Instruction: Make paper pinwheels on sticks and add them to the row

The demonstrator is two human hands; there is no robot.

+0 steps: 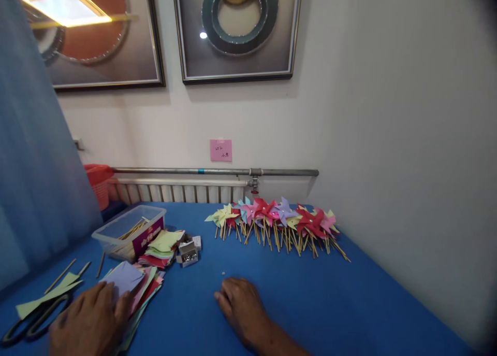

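At the lower left, my left hand (pixel 91 317) lies over a fanned stack of coloured paper pieces (pixel 145 288). Its fingers are stretched out, with the fingertips and thumb at a purple sheet (pixel 125 277) on top. My right hand (pixel 243 307) rests on the blue table, its fingers curled into a loose fist with nothing visible in it. Dark-handled scissors (pixel 46 317) lie left of my left hand, pale green paper strips (pixel 48 296) over them. Beyond the stack are more paper squares (pixel 165 244) and small open boxes of metal pins (pixel 188 253).
Finished paper pinwheels (pixel 267 213) on wooden sticks lie in a row at the back right. A clear plastic tub (pixel 130 231) holds sticks at the left. A blue curtain (pixel 39 138) hangs at the left edge. Behind the table (pixel 310 304) are a radiator (pixel 182 190) and pipe (pixel 217 171).
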